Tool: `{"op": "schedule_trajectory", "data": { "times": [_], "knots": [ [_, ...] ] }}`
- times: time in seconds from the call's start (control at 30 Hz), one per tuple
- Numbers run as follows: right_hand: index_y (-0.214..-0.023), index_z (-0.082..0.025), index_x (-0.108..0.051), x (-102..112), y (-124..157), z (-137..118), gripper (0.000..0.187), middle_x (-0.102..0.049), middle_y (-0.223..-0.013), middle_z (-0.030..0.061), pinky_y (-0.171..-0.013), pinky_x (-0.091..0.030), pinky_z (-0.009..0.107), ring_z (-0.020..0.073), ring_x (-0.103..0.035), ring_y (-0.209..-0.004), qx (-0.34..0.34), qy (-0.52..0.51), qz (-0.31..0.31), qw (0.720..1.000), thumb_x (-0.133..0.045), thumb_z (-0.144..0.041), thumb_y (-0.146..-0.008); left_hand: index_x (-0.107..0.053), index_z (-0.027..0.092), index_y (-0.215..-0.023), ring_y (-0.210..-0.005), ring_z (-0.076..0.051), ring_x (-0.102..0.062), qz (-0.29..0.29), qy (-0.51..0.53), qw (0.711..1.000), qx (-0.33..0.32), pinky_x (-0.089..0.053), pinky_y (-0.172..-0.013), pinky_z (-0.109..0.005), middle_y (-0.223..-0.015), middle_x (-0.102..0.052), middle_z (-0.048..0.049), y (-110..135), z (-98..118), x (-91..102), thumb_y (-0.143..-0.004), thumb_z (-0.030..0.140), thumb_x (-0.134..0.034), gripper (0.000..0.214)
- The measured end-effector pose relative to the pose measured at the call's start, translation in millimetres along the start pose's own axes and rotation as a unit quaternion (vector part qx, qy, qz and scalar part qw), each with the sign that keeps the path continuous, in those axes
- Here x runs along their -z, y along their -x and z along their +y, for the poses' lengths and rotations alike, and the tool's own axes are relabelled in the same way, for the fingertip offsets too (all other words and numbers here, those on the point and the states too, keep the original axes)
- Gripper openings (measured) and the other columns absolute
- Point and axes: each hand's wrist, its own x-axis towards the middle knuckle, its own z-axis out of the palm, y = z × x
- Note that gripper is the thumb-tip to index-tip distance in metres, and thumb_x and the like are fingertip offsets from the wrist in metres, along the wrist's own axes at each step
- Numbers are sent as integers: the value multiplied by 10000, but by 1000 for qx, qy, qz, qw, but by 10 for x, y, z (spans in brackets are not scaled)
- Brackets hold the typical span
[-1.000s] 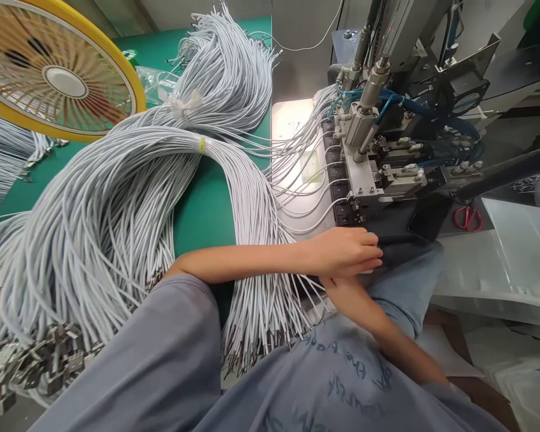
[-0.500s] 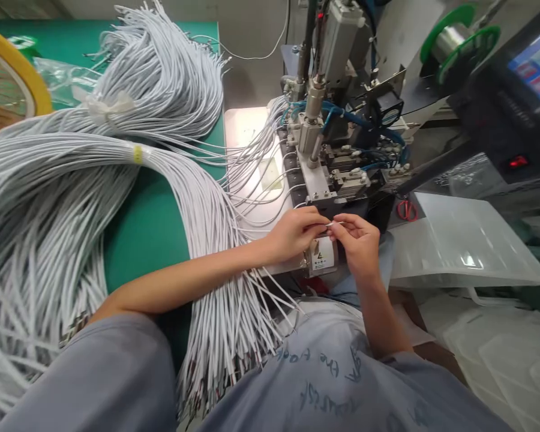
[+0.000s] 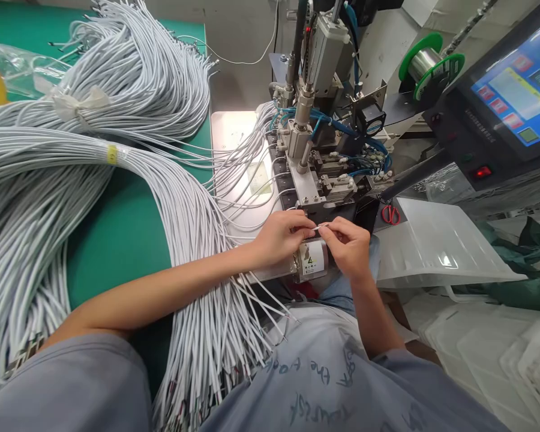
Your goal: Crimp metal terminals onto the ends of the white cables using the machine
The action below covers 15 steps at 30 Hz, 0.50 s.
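Note:
Between my two hands runs the end of a white cable [image 3: 317, 228], pinched from both sides in front of the machine [image 3: 306, 180]. My left hand [image 3: 282, 237] is closed on the cable, thumb against fingers. From the right, my right hand [image 3: 347, 243] pinches the cable's tip; the fine wires there are too small to make out. Under my left forearm hangs a thick bundle of white cables [image 3: 193, 204], bound with a yellow tag [image 3: 112, 154]. Several cables run from the left into the side of the machine.
Another tied cable bundle [image 3: 157, 78] lies on the green mat [image 3: 112, 240]. At right stand a solder wire spool [image 3: 425, 66], a lit touchscreen [image 3: 517, 84], red-handled scissors [image 3: 390, 215] and a translucent plastic sheet [image 3: 441, 240]. A labelled clear box [image 3: 312, 261] sits below my hands.
The whole view has shifted, so the scene sits further left and the touchscreen shows more. My hands keep their pinch on the cable, with slightly more of it showing between them.

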Motion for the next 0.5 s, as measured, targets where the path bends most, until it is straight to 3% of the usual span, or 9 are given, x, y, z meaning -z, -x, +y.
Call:
{"op": "schedule_trajectory", "data": {
  "times": [0.07, 0.13, 0.27, 0.33, 0.4, 0.5],
  "knots": [
    [-647, -177, -679, 74, -65, 8, 194, -441, -559, -27, -483, -309, 253, 92, -376, -509, -19, -8, -57, 998, -608, -295, -784, -706, 144, -756, -614, -93, -530, -1, -36, 999, -18, -406, -576, -215, -659, -618, -11, -4, 3, 2, -789, 113, -569, 144],
    [-603, -172, -649, 56, -93, 23, 212, -383, -532, -38, -485, -302, 253, 89, -344, -500, -28, -21, -60, 998, -609, -298, -769, -696, 147, -730, -623, -96, -530, 6, -54, 998, -21, -400, -584, -214, -641, -614, -2, -5, 6, 2, -773, 103, -584, 128],
    [-586, -178, -619, -147, -17, 42, 257, -372, -545, -29, -493, -312, 261, 102, -347, -517, -6, -20, 49, 999, -572, -313, -800, -663, 150, -696, -594, -85, -524, 16, -54, 998, -8, -395, -557, -194, -618, -616, 18, 5, 11, 4, -752, 114, -627, 75],
    [-620, -181, -635, -214, 37, 35, 244, -366, -537, -30, -490, -306, 263, 103, -338, -507, 38, 28, 98, 994, -551, -291, -822, -642, 145, -680, -580, -88, -510, 20, -95, 994, -40, -392, -545, -199, -607, -604, 15, 9, 25, 23, -782, 139, -611, 107],
    [-648, -178, -641, -206, 60, 15, 218, -347, -525, -38, -487, -293, 263, 99, -323, -495, 80, 69, 106, 989, -547, -259, -827, -623, 143, -661, -580, -104, -487, 9, -195, 974, -116, -387, -548, -222, -596, -584, 1, 2, 56, 66, -836, 151, -549, 189],
    [-584, -170, -585, -91, 19, -23, 240, -320, -520, -48, -481, -272, 255, 87, -309, -490, 69, 59, 40, 995, -561, -237, -813, -589, 142, -627, -576, -122, -444, -18, -356, 902, -243, -376, -568, -252, -589, -548, -16, -30, 116, 151, -873, 71, -424, 305]
  ]
}}
